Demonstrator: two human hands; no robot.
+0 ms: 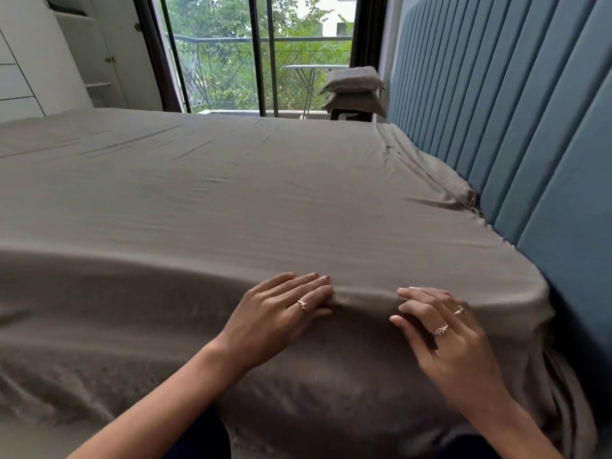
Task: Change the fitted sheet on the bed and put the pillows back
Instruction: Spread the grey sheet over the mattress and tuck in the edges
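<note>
**Sheet on, pillows still waiting**

Near edge: left hand (281,313) and right hand (440,329), fingers straight and slightly apart, press the grey-brown fitted sheet (231,200) flat. It appears fitted. Far right, two matching grey-brown pillows (354,86) remain stacked off the bed.

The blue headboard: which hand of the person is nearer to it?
Right. The right hand rests flat on the grey sheet near the bed corner beside the headboard. The left hand lies further from it, toward the bed's middle.
</note>
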